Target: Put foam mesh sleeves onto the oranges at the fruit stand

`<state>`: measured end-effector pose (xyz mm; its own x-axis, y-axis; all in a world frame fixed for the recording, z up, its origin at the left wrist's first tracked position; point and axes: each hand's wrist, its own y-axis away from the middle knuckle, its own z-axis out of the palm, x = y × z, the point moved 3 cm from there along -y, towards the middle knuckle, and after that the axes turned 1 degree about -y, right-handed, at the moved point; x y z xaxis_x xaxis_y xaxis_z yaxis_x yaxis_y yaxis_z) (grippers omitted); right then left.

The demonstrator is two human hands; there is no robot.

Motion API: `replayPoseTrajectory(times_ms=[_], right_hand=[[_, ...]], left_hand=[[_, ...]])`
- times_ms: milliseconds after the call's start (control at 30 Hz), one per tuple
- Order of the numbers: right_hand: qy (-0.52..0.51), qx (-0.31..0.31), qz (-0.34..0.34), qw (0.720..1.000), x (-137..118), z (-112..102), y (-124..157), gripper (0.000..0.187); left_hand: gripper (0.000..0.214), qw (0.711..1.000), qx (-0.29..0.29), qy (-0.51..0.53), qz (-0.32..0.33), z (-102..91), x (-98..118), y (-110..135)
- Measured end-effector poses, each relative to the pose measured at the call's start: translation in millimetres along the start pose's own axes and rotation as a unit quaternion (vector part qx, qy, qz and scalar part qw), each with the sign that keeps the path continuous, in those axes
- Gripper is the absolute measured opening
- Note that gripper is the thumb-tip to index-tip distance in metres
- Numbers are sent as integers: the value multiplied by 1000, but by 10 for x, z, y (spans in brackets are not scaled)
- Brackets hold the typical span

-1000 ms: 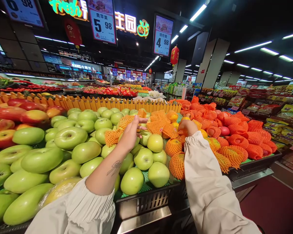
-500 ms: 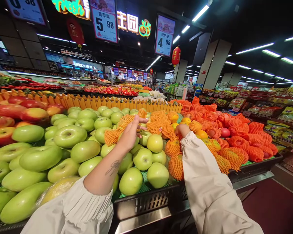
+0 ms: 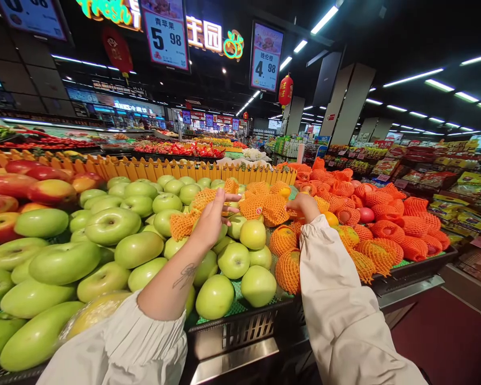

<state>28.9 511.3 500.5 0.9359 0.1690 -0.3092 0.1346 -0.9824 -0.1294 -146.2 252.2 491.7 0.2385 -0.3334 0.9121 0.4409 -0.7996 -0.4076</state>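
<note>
My left hand (image 3: 214, 216) hovers over the green apples (image 3: 112, 224), thumb up and fingers stretched toward a heap of loose orange foam nets (image 3: 264, 206). One loose net (image 3: 183, 224) lies just beside its palm. My right hand (image 3: 305, 206) rests back-up on the pile of netted oranges (image 3: 288, 270), fingers curled at the right edge of the loose nets. What its fingers grip is mostly hidden. Both arms wear white sleeves, and the left forearm is bare with a small tattoo.
Black crates (image 3: 240, 331) hold the fruit above a metal ledge. Red-yellow apples (image 3: 8, 203) lie far left, and a yellow picket divider (image 3: 184, 171) runs behind. More netted fruit (image 3: 388, 224) fills the right crate. Price signs (image 3: 166, 35) hang overhead. An aisle with red flooring (image 3: 457, 342) lies to the right.
My right hand has shifted slightly up and left toward the loose nets. My left hand has hardly moved.
</note>
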Motion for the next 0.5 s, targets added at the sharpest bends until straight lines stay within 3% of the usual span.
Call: replayPoseTrajectory(times_ms=[133,233,400,500], right_hand=[[-71,176,30,981,15,-229,107,70],[-124,278,-2,953,-7,-333,204,67],[-178,367,-174,896,-151,-449,469,69],[-106,348,-289,886,-280,-438,669,82]], left_hand=[[88,1000,-5,-4,2,13,-6,6],[85,1000,-5,-8,-1,20,-6,11],[76,999,-1,-37,9,2,-10,0],[63,998,-16,-62,10,2,-22,-7]])
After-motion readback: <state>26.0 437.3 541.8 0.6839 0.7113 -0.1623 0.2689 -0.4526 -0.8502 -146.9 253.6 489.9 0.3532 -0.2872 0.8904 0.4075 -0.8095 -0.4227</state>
